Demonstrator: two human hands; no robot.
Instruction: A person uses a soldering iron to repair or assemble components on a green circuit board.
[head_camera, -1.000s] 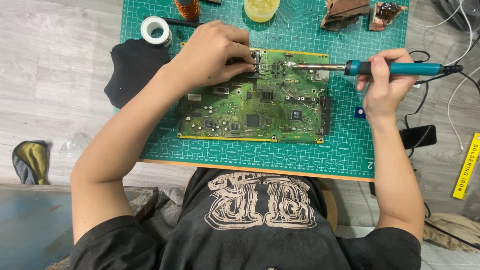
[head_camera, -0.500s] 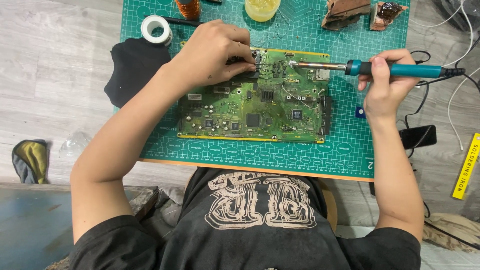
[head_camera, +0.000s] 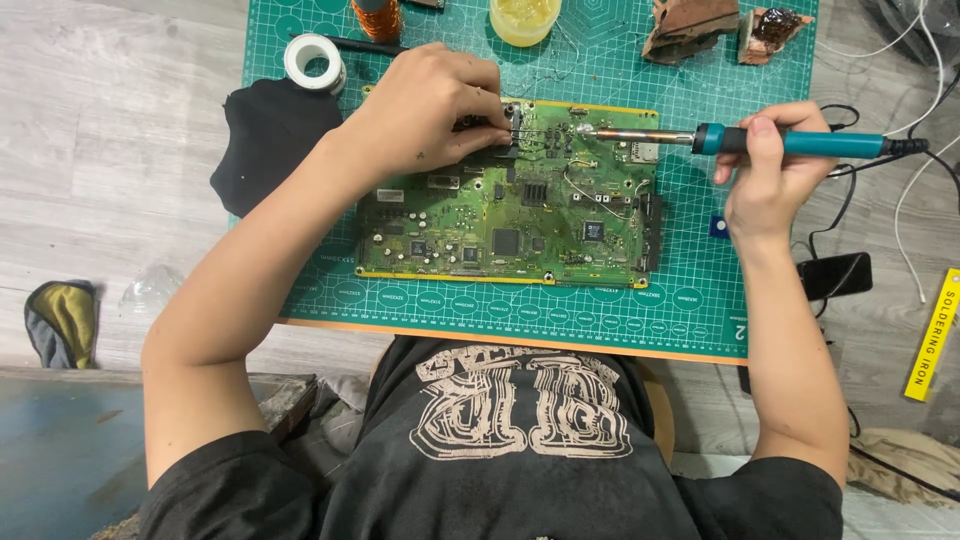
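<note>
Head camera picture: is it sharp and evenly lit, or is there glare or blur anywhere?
Head view: sharp, soft even light, faint shadows. The circuit board reads crisply; so do the left hand and the soldering iron in the right hand. No strong glare.

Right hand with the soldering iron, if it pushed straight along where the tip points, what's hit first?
Probably the left hand: its fingertips sit just beyond the soldering iron tip on the circuit board.

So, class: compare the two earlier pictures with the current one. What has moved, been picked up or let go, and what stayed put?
Nothing has visibly changed. The right hand still holds the teal soldering iron with its tip at the top edge of the green circuit board. The left hand still pinches something small, too small to identify, at the same spot. The board stays flat on the green cutting mat.
</note>
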